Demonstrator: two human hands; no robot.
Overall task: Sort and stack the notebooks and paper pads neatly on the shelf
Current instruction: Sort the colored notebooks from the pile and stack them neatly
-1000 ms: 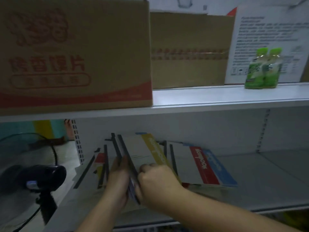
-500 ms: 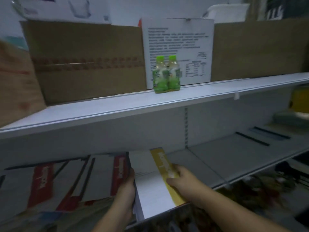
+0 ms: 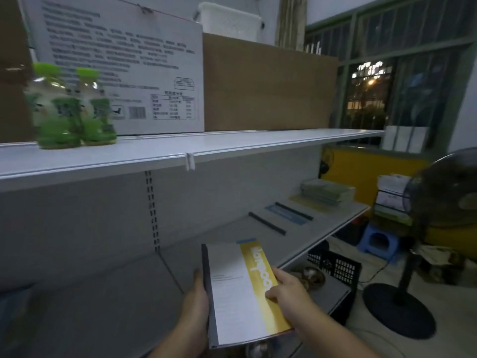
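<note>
I hold a small stack of pads, the top one a white paper pad with a yellow band (image 3: pixel 238 293), above the front of the grey lower shelf (image 3: pixel 103 301). My left hand (image 3: pixel 197 303) grips the dark left spine; my right hand (image 3: pixel 286 288) presses fingers on the yellow band from the right. Further right on the same shelf lie a white pad with a black spine (image 3: pixel 267 223), a blue pad (image 3: pixel 289 214), a yellow pad (image 3: pixel 309 204) and a stack of greenish notebooks (image 3: pixel 327 191).
The upper shelf (image 3: pixel 180 151) carries two green bottles (image 3: pixel 72 109), a white printed carton (image 3: pixel 124 68) and a brown carton (image 3: pixel 268 86). A standing fan (image 3: pixel 423 228), a black crate (image 3: pixel 333 267) and a blue stool (image 3: pixel 378 242) stand on the floor at right.
My view has swung right along the shelf. The pads came with both hands, away from the spread of red and blue pads at left, which are out of view now.
</note>
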